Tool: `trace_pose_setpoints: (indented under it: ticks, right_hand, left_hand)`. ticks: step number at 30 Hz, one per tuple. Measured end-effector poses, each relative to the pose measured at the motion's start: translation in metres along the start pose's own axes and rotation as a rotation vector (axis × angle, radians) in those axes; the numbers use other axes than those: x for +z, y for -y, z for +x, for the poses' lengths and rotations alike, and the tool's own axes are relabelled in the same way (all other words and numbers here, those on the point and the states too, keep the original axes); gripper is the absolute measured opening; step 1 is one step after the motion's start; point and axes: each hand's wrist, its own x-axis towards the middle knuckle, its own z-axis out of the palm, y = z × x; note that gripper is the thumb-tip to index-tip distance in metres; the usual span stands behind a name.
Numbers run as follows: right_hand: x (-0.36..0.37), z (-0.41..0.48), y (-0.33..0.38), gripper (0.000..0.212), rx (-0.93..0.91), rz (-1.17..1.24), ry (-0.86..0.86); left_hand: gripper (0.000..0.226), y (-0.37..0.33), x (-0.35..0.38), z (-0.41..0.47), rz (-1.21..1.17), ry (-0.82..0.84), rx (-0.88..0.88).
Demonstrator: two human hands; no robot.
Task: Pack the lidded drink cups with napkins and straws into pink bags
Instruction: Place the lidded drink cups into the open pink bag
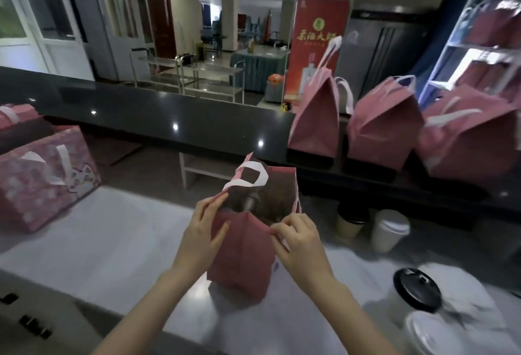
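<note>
Head view shows us pinching the rim of the thin pink paper bag (239,253) on the pale worktop (112,242), left hand (201,230) and right hand (300,244); it looks light and crumples easily, so we should hold the top edges.

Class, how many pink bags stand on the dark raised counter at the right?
3: the tall bag by the red banner, the middle bag, the wide bag at the frame's edge. The blurred shelf may hold more.

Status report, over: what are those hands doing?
Over: left hand and right hand pinch the rim of the open pink bag. Some lidded cups wait to its right. Nothing blocking.
</note>
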Motion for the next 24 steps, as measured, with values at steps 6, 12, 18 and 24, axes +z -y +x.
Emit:
trace_pose_setpoints:
  ticks: [6,12,18,24]
  right_hand:
    - [-0.025,-0.016,-0.027,0.004,0.099,-0.071,-0.046]
    - [-0.026,-0.012,-0.038,0.005,0.146,-0.123,-0.056]
    - [-0.018,-0.005,-0.039,0.006,0.150,-0.154,-0.055]
    - [-0.023,-0.003,-0.037,0.016,0.111,-0.087,-0.007]
  left_hand:
    - [0.057,-0.029,0.034,0.010,0.015,0.044,0.079]
    - [0.055,-0.032,0.044,0.022,-0.004,0.071,0.177]
    - [0.057,-0.025,0.043,0.024,-0.023,-0.009,0.318]
    - [0.058,-0.043,0.038,0.030,0.012,-0.029,0.386]
